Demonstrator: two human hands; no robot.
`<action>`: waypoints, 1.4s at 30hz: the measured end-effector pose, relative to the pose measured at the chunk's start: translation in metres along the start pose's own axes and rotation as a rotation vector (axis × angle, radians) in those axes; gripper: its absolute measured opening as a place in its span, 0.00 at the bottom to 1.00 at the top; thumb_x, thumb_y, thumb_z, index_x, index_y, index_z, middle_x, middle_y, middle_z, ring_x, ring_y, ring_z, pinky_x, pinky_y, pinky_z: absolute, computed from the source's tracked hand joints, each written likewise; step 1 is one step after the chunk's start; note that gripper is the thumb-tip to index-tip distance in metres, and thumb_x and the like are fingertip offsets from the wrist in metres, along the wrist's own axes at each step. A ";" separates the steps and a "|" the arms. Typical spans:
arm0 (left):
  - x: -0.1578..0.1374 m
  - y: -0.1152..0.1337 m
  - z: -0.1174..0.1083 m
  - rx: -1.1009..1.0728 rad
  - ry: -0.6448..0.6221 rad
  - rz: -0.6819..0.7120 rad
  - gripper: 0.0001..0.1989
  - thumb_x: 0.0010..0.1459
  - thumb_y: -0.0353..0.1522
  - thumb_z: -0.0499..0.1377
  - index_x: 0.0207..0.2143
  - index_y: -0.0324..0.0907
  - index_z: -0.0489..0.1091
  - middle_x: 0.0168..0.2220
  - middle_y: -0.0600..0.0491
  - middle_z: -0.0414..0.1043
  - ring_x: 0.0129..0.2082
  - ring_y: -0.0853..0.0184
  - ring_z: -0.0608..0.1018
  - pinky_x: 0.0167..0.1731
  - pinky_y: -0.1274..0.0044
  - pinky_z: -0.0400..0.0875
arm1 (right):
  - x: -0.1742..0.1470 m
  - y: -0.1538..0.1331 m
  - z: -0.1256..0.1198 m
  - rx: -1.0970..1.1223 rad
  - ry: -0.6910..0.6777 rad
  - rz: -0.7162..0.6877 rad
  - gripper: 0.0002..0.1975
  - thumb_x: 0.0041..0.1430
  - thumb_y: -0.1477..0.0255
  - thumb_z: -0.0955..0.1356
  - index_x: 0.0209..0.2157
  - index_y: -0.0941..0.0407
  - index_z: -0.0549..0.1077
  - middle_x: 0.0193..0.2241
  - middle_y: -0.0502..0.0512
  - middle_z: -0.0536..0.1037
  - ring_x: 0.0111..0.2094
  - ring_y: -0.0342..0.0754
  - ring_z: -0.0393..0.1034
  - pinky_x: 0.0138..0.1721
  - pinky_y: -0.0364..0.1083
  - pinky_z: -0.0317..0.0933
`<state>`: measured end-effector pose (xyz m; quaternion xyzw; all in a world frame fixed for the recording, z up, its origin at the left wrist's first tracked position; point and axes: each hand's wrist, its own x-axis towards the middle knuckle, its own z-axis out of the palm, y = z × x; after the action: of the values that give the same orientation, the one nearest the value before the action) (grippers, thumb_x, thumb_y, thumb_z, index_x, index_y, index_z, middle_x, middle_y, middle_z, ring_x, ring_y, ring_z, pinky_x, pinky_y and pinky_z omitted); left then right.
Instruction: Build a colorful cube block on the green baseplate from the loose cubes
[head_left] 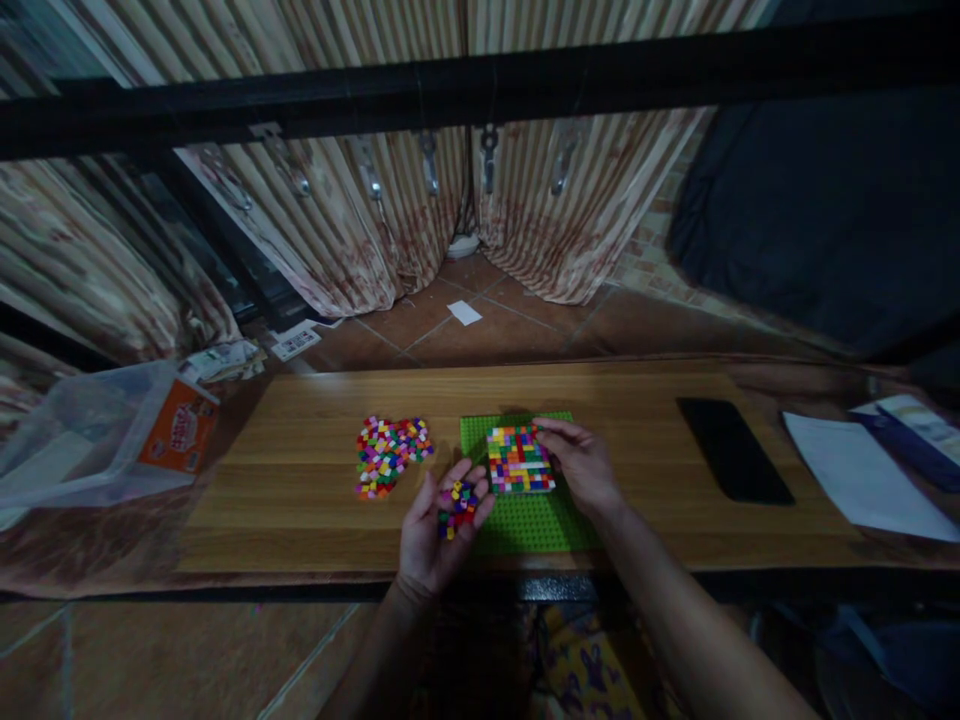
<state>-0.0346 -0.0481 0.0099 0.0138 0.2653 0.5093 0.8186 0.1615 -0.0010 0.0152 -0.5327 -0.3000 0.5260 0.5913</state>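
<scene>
My left hand (pixel 431 530) is turned palm up and cupped, with a small heap of multicoloured toy bricks (pixel 459 505) lying in it. Beside it is a green studded baseplate (pixel 525 530), which carries a square block of many-coloured bricks (pixel 517 462). My right hand (pixel 581 460) reaches to the upper right corner of that block, thumb and fingertips drawn together there. Whatever sits between those fingertips is too small and dark to make out. To the left, a loose pile of similar little bricks (pixel 390 455) is spread on the wooden tabletop (pixel 300 470).
A flat black panel (pixel 735 450) lies at the right of the tabletop, with white paper (pixel 874 480) beyond it. At far left stands a clear plastic bin (pixel 97 430) with an orange label. A dark metal bar (pixel 480 85) with hanging clips crosses before the curtains.
</scene>
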 end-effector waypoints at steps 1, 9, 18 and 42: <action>0.000 0.000 0.000 -0.001 -0.001 0.002 0.19 0.63 0.39 0.51 0.46 0.34 0.71 0.43 0.42 0.76 0.40 0.64 0.78 0.51 0.67 0.69 | 0.000 0.000 0.000 0.000 0.003 -0.005 0.15 0.37 0.65 0.76 0.31 0.53 0.79 0.24 0.48 0.79 0.23 0.42 0.69 0.28 0.44 0.64; -0.002 -0.002 0.003 -0.018 -0.014 0.038 0.22 0.62 0.42 0.51 0.46 0.33 0.71 0.43 0.41 0.75 0.42 0.62 0.77 0.47 0.69 0.72 | -0.010 0.001 -0.009 -0.118 0.093 -0.202 0.19 0.43 0.62 0.74 0.38 0.53 0.78 0.37 0.53 0.80 0.35 0.48 0.73 0.38 0.49 0.66; 0.000 -0.003 0.000 -0.106 -0.031 0.049 0.28 0.60 0.47 0.51 0.50 0.32 0.68 0.45 0.39 0.74 0.44 0.59 0.76 0.49 0.67 0.69 | -0.093 -0.001 0.017 -0.678 -0.297 -0.542 0.08 0.60 0.69 0.65 0.36 0.51 0.76 0.34 0.53 0.78 0.35 0.47 0.73 0.37 0.46 0.66; -0.001 -0.001 -0.002 -0.112 -0.108 0.016 0.32 0.60 0.50 0.47 0.50 0.32 0.68 0.49 0.39 0.72 0.53 0.54 0.72 0.54 0.64 0.62 | -0.087 0.041 0.045 -1.181 -0.420 -0.705 0.12 0.64 0.71 0.60 0.43 0.51 0.73 0.37 0.56 0.75 0.39 0.51 0.70 0.39 0.47 0.64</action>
<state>-0.0354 -0.0500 0.0085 -0.0027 0.1917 0.5283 0.8271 0.0843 -0.0739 0.0061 -0.5226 -0.7959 0.1449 0.2692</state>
